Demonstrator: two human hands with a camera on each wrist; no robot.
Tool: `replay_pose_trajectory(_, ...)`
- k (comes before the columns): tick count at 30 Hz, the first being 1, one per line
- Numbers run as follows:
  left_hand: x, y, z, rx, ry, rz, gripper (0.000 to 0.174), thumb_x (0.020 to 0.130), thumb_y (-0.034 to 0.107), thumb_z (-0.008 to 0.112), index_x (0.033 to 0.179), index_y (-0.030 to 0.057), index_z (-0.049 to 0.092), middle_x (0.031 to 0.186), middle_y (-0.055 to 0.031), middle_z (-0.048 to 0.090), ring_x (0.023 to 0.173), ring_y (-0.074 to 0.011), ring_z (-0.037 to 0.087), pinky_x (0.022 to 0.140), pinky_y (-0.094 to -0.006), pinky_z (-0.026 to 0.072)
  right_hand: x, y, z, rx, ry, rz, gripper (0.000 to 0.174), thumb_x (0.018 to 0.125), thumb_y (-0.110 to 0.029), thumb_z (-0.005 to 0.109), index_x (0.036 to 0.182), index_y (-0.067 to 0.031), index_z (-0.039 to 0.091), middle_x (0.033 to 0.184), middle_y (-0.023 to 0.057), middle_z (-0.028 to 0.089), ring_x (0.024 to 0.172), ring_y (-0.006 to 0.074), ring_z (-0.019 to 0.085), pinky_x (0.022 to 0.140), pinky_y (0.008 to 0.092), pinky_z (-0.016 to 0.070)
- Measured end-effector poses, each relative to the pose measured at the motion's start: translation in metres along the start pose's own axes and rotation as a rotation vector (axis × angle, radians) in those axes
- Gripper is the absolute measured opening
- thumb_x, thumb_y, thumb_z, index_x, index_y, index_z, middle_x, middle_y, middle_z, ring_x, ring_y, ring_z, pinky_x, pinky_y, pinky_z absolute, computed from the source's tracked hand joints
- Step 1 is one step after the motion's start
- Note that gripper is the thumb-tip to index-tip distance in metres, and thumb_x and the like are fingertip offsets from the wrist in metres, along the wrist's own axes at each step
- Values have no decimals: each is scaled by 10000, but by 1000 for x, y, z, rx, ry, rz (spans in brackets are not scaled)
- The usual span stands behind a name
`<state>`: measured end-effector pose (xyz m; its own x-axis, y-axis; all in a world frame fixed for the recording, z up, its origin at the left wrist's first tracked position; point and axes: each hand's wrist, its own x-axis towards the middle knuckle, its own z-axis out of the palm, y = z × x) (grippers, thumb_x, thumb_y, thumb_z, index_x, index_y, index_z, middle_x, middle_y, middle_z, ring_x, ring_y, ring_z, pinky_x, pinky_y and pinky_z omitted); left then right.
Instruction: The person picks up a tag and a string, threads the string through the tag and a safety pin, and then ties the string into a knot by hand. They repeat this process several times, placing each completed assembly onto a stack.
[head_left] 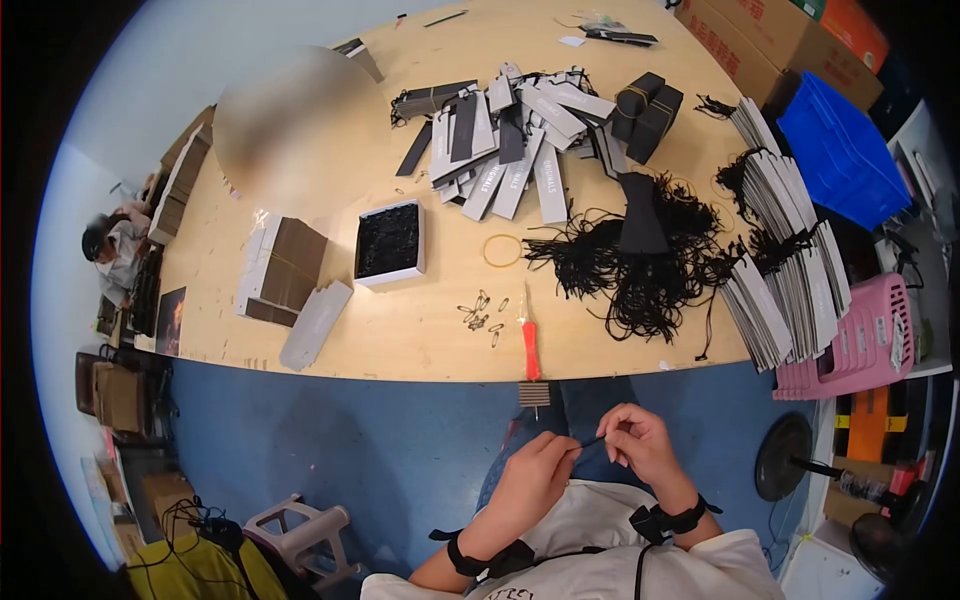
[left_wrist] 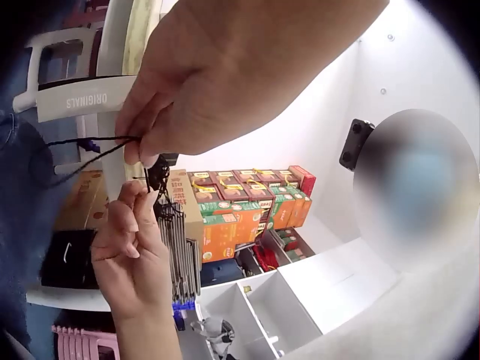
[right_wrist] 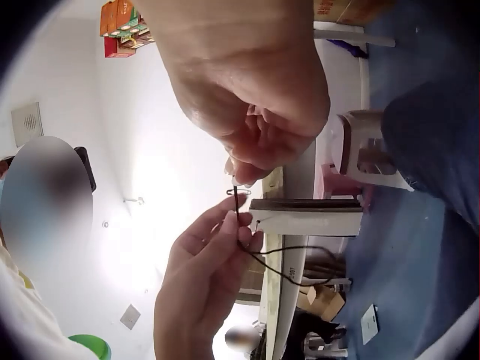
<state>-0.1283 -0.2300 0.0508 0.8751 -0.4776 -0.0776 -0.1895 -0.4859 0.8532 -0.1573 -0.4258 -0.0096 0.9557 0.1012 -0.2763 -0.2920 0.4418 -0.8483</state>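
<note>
Above the lap, my left hand (head_left: 540,475) and right hand (head_left: 640,445) meet at the fingertips. Stretched between them is a black cord (right_wrist: 236,202), pinched by thumb and finger on each side. Its loose loop (left_wrist: 71,142) hangs out past the left hand's fingers. A small thin wire pin (right_wrist: 238,192) shows at the cord between the fingertips in the right wrist view. Nearest on the table are several small safety pins (head_left: 480,315) and a red-handled tool (head_left: 530,350) at the front edge.
White and black hang tags (head_left: 515,190) lie heaped mid-table, beside a tangle of black cords (head_left: 650,300). Stacked tags (head_left: 790,230) line the right edge. A box with black contents (head_left: 390,240) and a banded tag bundle (head_left: 280,265) stand left. Another person (head_left: 120,250) sits far left.
</note>
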Motion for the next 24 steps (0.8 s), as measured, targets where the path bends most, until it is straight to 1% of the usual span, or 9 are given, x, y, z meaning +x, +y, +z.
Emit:
replay_pose_trajectory(1,1,-2,-1,-31,-47,-38,151,882,23,641,1030,6,659,811,-75,650,663,-158,612,595,-276,479,2,2,-1,-1,33,16,59,875,20,610,885,-11,562,919,111,607,573,86,553,441,171,406)
replay_pose_trajectory(2,-1,-3,-1,-28,-42,-40,151,882,23,641,1030,6,659,811,-75,650,663,-158,612,595,-276,479,3,3,0,0,27,16,59,875,20,610,885,-11,562,919,111,607,573,86,553,441,171,406)
replay_pose_trajectory(4,-3,-7,2,-404,-107,-265,119,916,38,612,1014,-3,665,761,-6,621,637,-53,526,562,-224,412,4,3,0,73,23,115,58,882,1,623,892,-14,568,918,101,613,574,85,553,444,166,402)
replay_pose_trajectory(7,0,-18,2,-672,-113,-384,126,930,66,601,1014,-12,652,690,-2,562,628,-21,439,536,-221,368,2,4,4,149,24,151,63,888,-16,633,898,-13,570,915,95,616,576,81,550,451,164,401)
replay_pose_trajectory(13,-4,-28,14,-528,-54,-333,129,940,94,616,984,-16,669,693,71,537,635,9,391,519,-183,290,2,4,9,48,-12,112,36,906,-35,623,923,-25,593,879,41,623,609,49,528,483,167,397)
replay_pose_trajectory(17,-1,-25,6,-440,-71,-374,147,946,121,620,943,-19,661,697,64,551,633,10,408,523,-179,309,5,6,7,-40,-15,59,34,905,-25,619,927,-21,594,882,42,619,610,48,520,483,166,394)
replay_pose_trajectory(20,-5,-34,10,-740,-21,-316,179,947,173,635,900,2,660,721,51,572,626,4,440,523,-180,337,6,3,12,-95,39,69,25,892,-9,622,899,-17,599,894,44,607,633,57,521,508,178,407)
replay_pose_trajectory(22,-7,-34,4,-987,-81,-474,205,953,225,635,932,27,681,757,48,590,617,-10,468,528,-183,368,7,1,18,-369,27,-50,42,860,10,637,863,-2,597,900,52,590,696,89,542,573,205,435)
replay_pose_trajectory(24,-9,-30,17,-891,100,-431,212,953,244,633,1025,63,714,796,31,616,623,-34,503,535,-191,401,7,5,26,-640,-33,-321,100,785,9,681,849,20,605,885,100,570,781,174,571,657,263,464)
